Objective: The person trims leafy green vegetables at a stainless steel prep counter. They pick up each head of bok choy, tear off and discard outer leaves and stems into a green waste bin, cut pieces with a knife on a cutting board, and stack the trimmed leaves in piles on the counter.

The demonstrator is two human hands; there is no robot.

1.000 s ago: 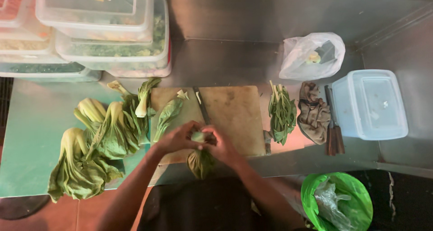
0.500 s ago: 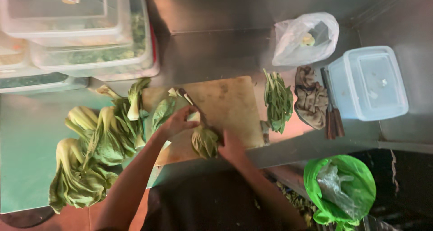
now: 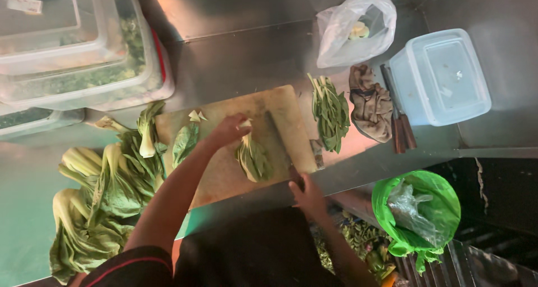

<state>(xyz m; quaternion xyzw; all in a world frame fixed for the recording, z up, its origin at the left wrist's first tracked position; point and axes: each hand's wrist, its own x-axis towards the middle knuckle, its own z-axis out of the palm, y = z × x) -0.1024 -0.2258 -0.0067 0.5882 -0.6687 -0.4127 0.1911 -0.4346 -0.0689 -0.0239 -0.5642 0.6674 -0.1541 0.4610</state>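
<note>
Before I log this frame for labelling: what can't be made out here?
Head view only:
- Right hand: its grip on the knife handle is hidden by the hand itself.
- Stacked tubs: cut off by the left edge.
- White bag: contents too small to tell.

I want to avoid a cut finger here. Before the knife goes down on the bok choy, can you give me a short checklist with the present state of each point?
1. Bok choy lies on the cutting board: ok.
2. Left hand holds its stem end steady: ok.
3. Right hand grips the knife handle at the board's near edge: ok; the knife lies along the board beside the bok choy.
4. Left fingertips curled away from the blade: cannot tell.
5. Board sits flat on the steel counter: ok.
6. Cutting space free: not ok, loose leaf pieces lie on the board's left part.
</note>
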